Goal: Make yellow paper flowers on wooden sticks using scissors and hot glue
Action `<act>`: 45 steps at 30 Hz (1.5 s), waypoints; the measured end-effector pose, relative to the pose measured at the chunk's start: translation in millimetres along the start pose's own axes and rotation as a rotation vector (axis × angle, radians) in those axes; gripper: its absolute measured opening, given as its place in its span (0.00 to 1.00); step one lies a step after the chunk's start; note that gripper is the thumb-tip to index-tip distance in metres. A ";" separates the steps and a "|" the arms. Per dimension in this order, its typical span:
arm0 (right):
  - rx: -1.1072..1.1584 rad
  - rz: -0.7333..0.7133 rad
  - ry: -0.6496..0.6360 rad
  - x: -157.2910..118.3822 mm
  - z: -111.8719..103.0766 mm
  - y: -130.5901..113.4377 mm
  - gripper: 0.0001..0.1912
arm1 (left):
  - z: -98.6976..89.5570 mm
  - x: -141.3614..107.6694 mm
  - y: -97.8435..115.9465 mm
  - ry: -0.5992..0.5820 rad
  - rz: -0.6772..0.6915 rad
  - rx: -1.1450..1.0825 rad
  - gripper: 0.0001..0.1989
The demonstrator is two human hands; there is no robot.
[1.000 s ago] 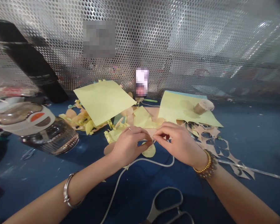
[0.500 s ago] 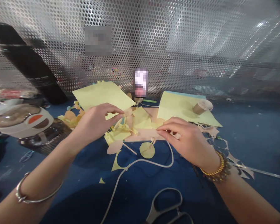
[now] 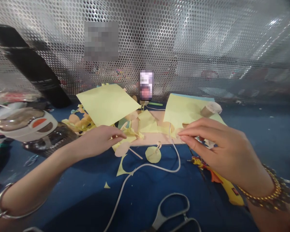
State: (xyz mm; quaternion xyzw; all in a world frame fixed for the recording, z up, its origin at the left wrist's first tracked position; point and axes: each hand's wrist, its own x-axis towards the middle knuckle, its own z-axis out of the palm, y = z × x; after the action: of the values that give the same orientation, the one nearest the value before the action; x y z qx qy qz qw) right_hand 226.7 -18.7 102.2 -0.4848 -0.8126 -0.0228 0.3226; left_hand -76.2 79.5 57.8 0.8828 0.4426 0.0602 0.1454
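My right hand (image 3: 215, 148) has thumb and fingertips pinched at the edge of a small pale paper circle (image 3: 177, 132), above the right end of the pink board (image 3: 149, 139). My left hand (image 3: 102, 139) hovers just over a pink paper circle (image 3: 122, 149); its thumb and index finger are a little apart, and nothing shows between them. Yellow paper pieces (image 3: 147, 120) lie on the board. In front of it rests a yellow paper circle (image 3: 153, 155) with a small curled strip on top.
Yellow sheets (image 3: 108, 104) lie behind, with a small roll (image 3: 211, 109) on the right one. Grey-handled scissors (image 3: 174, 206), a white cord (image 3: 145, 166) and a yellow tool with an orange part (image 3: 232, 191) are nearer. A bottle (image 3: 43, 129) stands left; perforated metal (image 3: 159, 38) rises behind.
My right hand has moved right and nearer to me, uncovering the yellow tool. The left hand has dropped from beside the board down to the pink circle, which has shifted slightly.
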 end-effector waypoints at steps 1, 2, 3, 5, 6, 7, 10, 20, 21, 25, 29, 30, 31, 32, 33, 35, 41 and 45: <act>-0.004 -0.002 -0.007 -1.0 -0.9 0.4 0.05 | 1.4 -1.4 2.6 0.025 -0.010 -0.009 0.14; -0.009 -0.007 -0.014 -2.0 -1.5 0.9 0.05 | 3.2 -2.7 6.2 0.052 -0.026 -0.010 0.15; -0.015 -0.014 -0.017 -2.8 -2.0 1.6 0.05 | 5.3 -4.1 10.4 0.069 -0.043 -0.001 0.15; -0.029 -0.020 -0.023 -4.6 -2.5 3.4 0.05 | 9.7 -7.9 18.1 0.069 -0.064 0.028 0.15; -0.035 -0.018 -0.024 -5.7 -2.8 4.6 0.05 | 11.3 -10.6 20.8 0.061 -0.061 0.039 0.15; -0.040 -0.013 -0.024 -6.9 -3.1 6.0 0.05 | 12.0 -14.1 22.5 0.056 -0.057 0.045 0.15; -0.063 -0.003 -0.018 -11.6 -5.6 11.4 0.05 | 7.3 -30.3 21.7 0.087 -0.076 0.065 0.14; -0.089 0.166 -0.141 -16.8 -16.9 57.9 0.07 | 3.4 -82.1 3.0 0.055 -0.306 0.186 0.12; -0.111 0.187 -0.184 -15.5 -15.6 64.4 0.08 | 5.2 -80.2 1.5 0.041 -0.278 0.180 0.12; -0.178 0.205 -0.398 -9.2 -3.4 83.2 0.10 | 2.0 -61.1 3.6 0.085 -0.125 0.178 0.14; -0.245 0.190 -0.530 -1.3 14.5 92.2 0.11 | -4.5 -31.1 8.4 0.121 -0.094 0.166 0.14; -0.266 0.178 -0.527 0.8 18.9 93.8 0.12 | -4.7 -22.9 8.3 0.106 -0.071 0.149 0.14; -0.280 0.166 -0.518 2.9 23.0 95.0 0.12 | -4.6 -14.9 7.9 0.102 -0.043 0.136 0.14; -0.287 0.152 -0.506 4.8 27.0 95.8 0.13 | -4.4 -7.2 7.2 0.110 -0.021 0.129 0.14; -0.289 0.138 -0.497 6.4 30.9 96.2 0.14 | -4.7 -0.1 6.7 0.120 -0.006 0.131 0.14; -0.300 0.099 -0.497 8.7 38.1 95.7 0.17 | -7.6 11.8 6.1 0.138 0.015 0.154 0.14; -0.386 -0.058 -0.595 10.4 54.5 91.4 0.21 | -28.3 27.7 -0.9 0.283 -0.019 0.238 0.12; -0.399 -0.077 -0.614 11.5 58.4 92.7 0.18 | -24.1 25.4 -9.4 0.168 0.085 0.340 0.11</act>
State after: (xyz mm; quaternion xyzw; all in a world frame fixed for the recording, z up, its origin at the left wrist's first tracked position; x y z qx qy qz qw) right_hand 268.1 59.6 36.8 -0.4915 -0.8688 -0.0463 -0.0383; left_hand -73.8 110.1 77.2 0.9045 0.4192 0.0639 -0.0460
